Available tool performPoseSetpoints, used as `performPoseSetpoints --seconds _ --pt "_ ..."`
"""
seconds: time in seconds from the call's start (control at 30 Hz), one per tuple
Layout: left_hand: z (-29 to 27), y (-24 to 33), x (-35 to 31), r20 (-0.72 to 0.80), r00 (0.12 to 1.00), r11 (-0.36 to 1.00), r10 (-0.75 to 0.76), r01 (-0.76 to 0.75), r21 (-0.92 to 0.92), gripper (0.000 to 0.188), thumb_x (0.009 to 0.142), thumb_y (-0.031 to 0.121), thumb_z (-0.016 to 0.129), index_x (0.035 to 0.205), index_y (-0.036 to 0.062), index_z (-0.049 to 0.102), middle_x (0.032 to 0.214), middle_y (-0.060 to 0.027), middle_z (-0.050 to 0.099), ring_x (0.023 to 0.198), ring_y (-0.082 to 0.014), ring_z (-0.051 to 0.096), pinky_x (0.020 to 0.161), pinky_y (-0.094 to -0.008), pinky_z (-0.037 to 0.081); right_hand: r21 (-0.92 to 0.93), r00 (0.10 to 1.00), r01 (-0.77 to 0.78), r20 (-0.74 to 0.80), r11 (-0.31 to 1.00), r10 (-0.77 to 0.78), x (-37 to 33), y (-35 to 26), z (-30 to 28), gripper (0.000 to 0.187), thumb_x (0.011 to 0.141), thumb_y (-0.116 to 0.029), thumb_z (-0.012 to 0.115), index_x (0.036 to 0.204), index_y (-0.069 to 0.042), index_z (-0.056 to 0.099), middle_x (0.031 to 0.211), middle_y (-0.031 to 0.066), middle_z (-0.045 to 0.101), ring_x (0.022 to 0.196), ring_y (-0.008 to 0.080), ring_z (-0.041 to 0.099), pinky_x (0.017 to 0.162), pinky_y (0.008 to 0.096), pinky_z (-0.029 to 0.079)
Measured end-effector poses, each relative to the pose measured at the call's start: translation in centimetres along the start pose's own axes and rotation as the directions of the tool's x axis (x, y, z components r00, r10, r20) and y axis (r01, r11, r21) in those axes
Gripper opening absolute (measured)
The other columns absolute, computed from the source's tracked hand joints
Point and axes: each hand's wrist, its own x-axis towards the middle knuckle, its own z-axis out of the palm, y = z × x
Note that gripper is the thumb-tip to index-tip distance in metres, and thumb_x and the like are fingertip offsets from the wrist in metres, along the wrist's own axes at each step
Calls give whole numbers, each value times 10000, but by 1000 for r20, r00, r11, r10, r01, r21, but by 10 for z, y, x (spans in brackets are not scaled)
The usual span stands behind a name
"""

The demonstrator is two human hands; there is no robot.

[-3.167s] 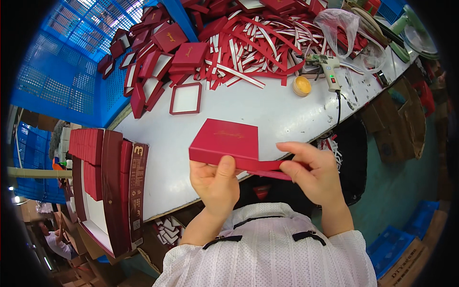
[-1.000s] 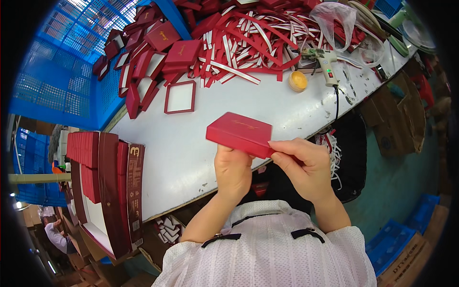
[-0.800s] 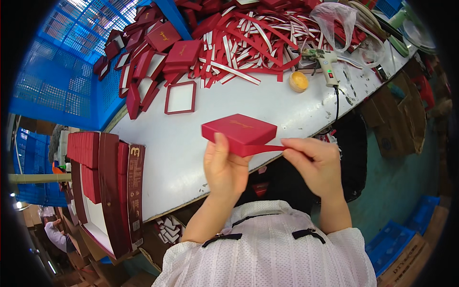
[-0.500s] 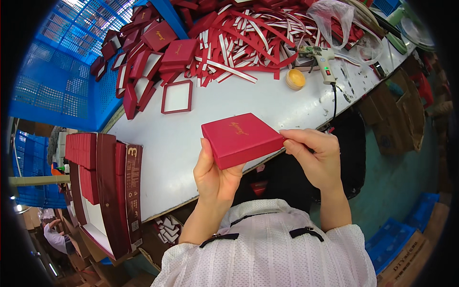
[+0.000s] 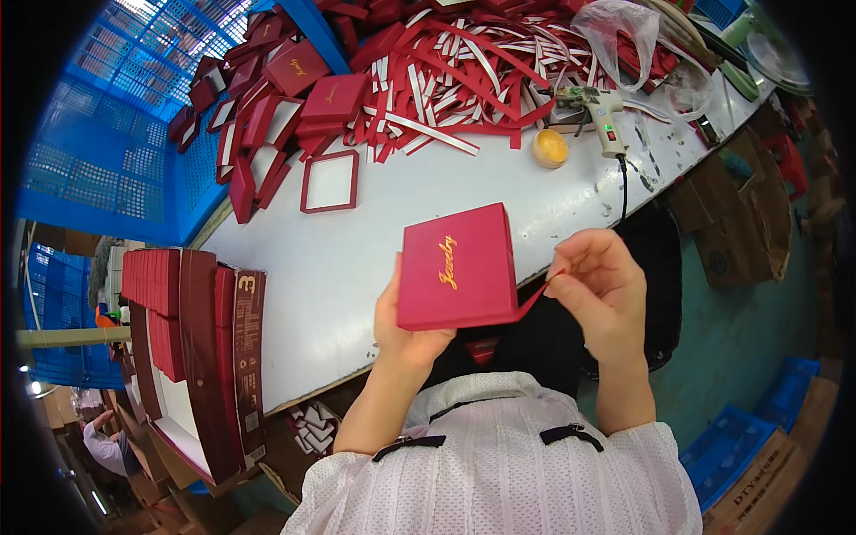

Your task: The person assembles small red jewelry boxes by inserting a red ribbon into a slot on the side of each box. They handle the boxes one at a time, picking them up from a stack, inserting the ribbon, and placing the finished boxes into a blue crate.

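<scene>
A square red jewelry box [image 5: 459, 267] with gold lettering on its lid is tilted up in front of me, above the table's front edge. My left hand [image 5: 406, 316] is closed around its left side and lower edge, the fingers mostly behind it. From the box's lower right corner a short red ribbon [image 5: 533, 301] runs out. My right hand [image 5: 596, 285] pinches the ribbon's free end between thumb and forefinger, apart from the box. Where the ribbon joins the box is hard to make out.
On the white table [image 5: 303, 303] lie an open box half [image 5: 331, 182], a heap of red and white strips [image 5: 464, 76], piled red boxes [image 5: 334, 98], a yellow-topped round tub [image 5: 550, 148] and a corded glue gun [image 5: 606, 125]. A carton of red boxes [image 5: 201, 357] stands left, a blue crate [image 5: 107, 169] behind.
The box has turned so its lid faces me more squarely. My right hand has moved off the box's corner to the right, drawing the red ribbon out with it.
</scene>
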Motion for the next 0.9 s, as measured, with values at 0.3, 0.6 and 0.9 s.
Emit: performPoseSetpoints --seconds 0.3,0.6,0.9 --pt "-21 -10 13 51 993 985 -104 96 146 447 875 301 220 1169 -4 360 1120 -174 455 1015 -295 469 844 -422 400 -421 980 197 81 885 -180 -1 1 19 377 667 50 595 996 -3 419 710 71 541 619 122 546 575 225 449" --pt "-39 -8 11 209 971 993 -117 108 54 433 883 315 237 1142 2 390 1103 -154 472 992 -274 483 843 -392 399 71 981 -142 -125 987 150 12 26 9 292 779 -93 544 1032 1 434 802 19 528 658 51 470 595 179 398" --pt "-40 17 -5 296 796 -55 528 -315 947 609 738 397 516 1158 -15 360 1154 -133 425 1134 -257 333 950 -348 234 -403 831 -244 382 882 404 14 56 42 198 816 -193 482 729 -18 515 534 14 464 507 69 412 465 232 344"
